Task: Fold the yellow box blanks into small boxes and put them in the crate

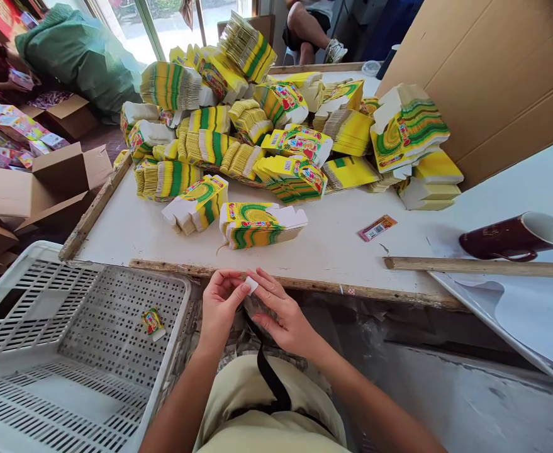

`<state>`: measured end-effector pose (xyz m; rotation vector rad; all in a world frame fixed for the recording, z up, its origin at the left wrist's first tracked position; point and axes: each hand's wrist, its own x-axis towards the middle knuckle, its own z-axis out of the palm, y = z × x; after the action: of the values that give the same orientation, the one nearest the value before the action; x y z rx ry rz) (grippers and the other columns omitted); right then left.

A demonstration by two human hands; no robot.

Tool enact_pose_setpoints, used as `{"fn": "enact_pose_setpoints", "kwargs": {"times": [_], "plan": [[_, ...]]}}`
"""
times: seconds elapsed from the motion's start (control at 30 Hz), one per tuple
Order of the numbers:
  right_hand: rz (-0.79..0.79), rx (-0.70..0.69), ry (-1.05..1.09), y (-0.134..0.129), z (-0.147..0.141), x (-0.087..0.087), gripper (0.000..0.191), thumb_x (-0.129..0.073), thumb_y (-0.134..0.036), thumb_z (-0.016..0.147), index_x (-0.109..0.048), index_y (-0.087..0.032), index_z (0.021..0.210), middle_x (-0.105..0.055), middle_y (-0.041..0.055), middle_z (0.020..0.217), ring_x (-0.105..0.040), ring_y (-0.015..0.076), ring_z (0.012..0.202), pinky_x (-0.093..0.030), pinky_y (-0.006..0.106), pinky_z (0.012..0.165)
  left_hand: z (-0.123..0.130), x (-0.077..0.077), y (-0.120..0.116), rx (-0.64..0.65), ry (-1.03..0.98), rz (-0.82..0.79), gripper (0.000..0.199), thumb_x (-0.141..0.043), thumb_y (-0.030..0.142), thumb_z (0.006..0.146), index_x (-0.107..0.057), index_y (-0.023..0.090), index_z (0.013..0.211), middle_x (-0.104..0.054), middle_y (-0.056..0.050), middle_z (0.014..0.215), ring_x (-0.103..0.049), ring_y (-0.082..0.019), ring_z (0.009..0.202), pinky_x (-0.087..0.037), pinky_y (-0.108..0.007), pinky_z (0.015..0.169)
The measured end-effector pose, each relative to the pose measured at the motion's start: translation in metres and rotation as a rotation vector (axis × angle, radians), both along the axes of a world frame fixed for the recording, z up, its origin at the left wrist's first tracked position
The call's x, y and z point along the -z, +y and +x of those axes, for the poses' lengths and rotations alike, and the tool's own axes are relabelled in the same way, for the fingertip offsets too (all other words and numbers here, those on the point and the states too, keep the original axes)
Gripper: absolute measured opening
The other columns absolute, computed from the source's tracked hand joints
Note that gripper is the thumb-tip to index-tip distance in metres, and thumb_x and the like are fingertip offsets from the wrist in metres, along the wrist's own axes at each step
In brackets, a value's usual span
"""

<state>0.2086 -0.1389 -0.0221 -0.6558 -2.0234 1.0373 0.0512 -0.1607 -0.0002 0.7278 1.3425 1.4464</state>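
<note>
My left hand [222, 305] is over the table's front edge, thumb and fingers pinched on a small white piece [251, 285] that looks like paper or card. The rest of that piece, if there is more, is hidden by the fingers. My right hand [283, 314] comes up beside it, fingers stretched and touching the piece, thumb held apart. Just beyond both hands, a stack of flat yellow and green cartons [257, 226] lies on its side on the white table [333, 251]. Another stack of cartons [201, 202] lies left of it.
A large pile of carton stacks [238, 138] covers the table's back. At right are a small packet [377, 228], a brown mug [502, 238] on its side and a wooden strip [484, 265]. A white plastic crate [172, 277] at lower left holds one small carton [153, 322].
</note>
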Motion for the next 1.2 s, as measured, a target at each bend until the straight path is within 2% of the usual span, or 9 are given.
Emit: {"fn": "enact_pose_setpoints", "kwargs": {"times": [0.13, 0.3, 0.43, 0.53, 0.63, 0.73, 0.87, 1.03, 1.2], "plan": [[-0.263, -0.091, 0.207, -0.006, -0.006, 0.004, 0.056, -0.054, -0.036, 0.097, -0.037, -0.036, 0.150, -0.037, 0.0042, 0.158, -0.027, 0.0240, 0.149, -0.028, 0.052, 0.120, 0.002, 0.000, 0.000, -0.018, -0.001, 0.039, 0.025, -0.080, 0.029, 0.074, -0.064, 0.019, 0.091, -0.068, 0.002, 0.076, -0.062, -0.010, 0.073, -0.051, -0.021, 0.074], [-0.717, -0.201, 0.512, -0.013, -0.014, 0.008, 0.058, -0.065, -0.048, 0.088, -0.048, -0.040, 0.143, -0.033, -0.0008, 0.159, -0.029, 0.0265, 0.148, -0.031, 0.049, 0.118, 0.003, 0.000, -0.002, -0.040, 0.093, 0.075, 0.019, -0.077, 0.027, 0.077, -0.064, 0.021, 0.090, -0.068, 0.003, 0.078, -0.062, -0.010, 0.072, -0.050, -0.020, 0.070], [-0.897, -0.185, 0.621, -0.018, -0.018, 0.002, 0.058, -0.070, -0.052, 0.083, -0.056, -0.039, 0.137, -0.033, -0.0029, 0.159, -0.024, 0.0268, 0.149, -0.030, 0.049, 0.118, 0.005, 0.001, -0.004, -0.070, 0.197, 0.101, 0.015, -0.076, 0.026, 0.079, -0.065, 0.022, 0.089, -0.069, 0.003, 0.082, -0.063, -0.009, 0.075, -0.050, -0.020, 0.073], [-0.995, -0.159, 0.711, -0.019, -0.022, -0.004, 0.052, -0.071, -0.052, 0.082, -0.062, -0.037, 0.131, -0.034, -0.0035, 0.159, -0.022, 0.0266, 0.150, -0.032, 0.048, 0.117, 0.007, 0.002, -0.004, -0.103, 0.258, 0.134, 0.014, -0.075, 0.025, 0.079, -0.065, 0.022, 0.088, -0.068, 0.003, 0.080, -0.063, -0.010, 0.075, -0.050, -0.021, 0.074], [-1.070, -0.148, 0.802, -0.020, -0.025, -0.006, 0.049, -0.072, -0.051, 0.081, -0.065, -0.035, 0.127, -0.041, -0.0007, 0.155, -0.026, 0.0270, 0.149, -0.032, 0.049, 0.117, 0.006, 0.002, -0.003, -0.128, 0.320, 0.164, 0.014, -0.075, 0.024, 0.078, -0.065, 0.021, 0.088, -0.067, 0.003, 0.080, -0.063, -0.011, 0.076, -0.051, -0.023, 0.074], [-1.124, -0.164, 0.865, -0.021, -0.027, -0.006, 0.050, -0.072, -0.050, 0.080, -0.065, -0.032, 0.127, -0.049, 0.0027, 0.150, -0.031, 0.0274, 0.146, -0.033, 0.050, 0.116, 0.004, 0.000, -0.002, -0.081, 0.322, 0.150, 0.020, -0.076, 0.024, 0.077, -0.064, 0.021, 0.093, -0.069, 0.001, 0.082, -0.065, -0.013, 0.078, -0.052, -0.026, 0.076], [-1.174, -0.174, 0.899, -0.021, -0.029, -0.008, 0.049, -0.072, -0.050, 0.080, -0.066, -0.031, 0.126, -0.052, 0.0037, 0.147, -0.035, 0.0279, 0.143, -0.034, 0.051, 0.115, 0.002, -0.004, -0.002, -0.034, 0.318, 0.135, 0.027, -0.077, 0.025, 0.077, -0.062, 0.022, 0.100, -0.071, 0.001, 0.083, -0.068, -0.015, 0.081, -0.053, -0.029, 0.080], [-1.229, -0.117, 0.903, -0.022, -0.031, -0.005, 0.044, -0.072, -0.048, 0.080, -0.069, -0.031, 0.121, -0.056, 0.0031, 0.142, -0.039, 0.0268, 0.140, -0.037, 0.049, 0.113, 0.003, -0.003, -0.004, -0.109, 0.487, 0.176, 0.026, -0.077, 0.024, 0.077, -0.062, 0.024, 0.098, -0.072, 0.002, 0.081, -0.069, -0.017, 0.086, -0.051, -0.034, 0.089], [-1.284, -0.132, 0.920, -0.022, -0.029, -0.007, 0.035, -0.074, -0.047, 0.079, -0.072, -0.029, 0.109, -0.059, 0.0046, 0.139, -0.043, 0.0264, 0.136, -0.039, 0.050, 0.110, -0.001, -0.002, -0.002, -0.152, 0.555, 0.199, 0.032, -0.079, 0.025, 0.074, -0.061, 0.024, 0.100, -0.067, 0.002, 0.087, -0.065, -0.017, 0.082, -0.051, -0.033, 0.082]]}}
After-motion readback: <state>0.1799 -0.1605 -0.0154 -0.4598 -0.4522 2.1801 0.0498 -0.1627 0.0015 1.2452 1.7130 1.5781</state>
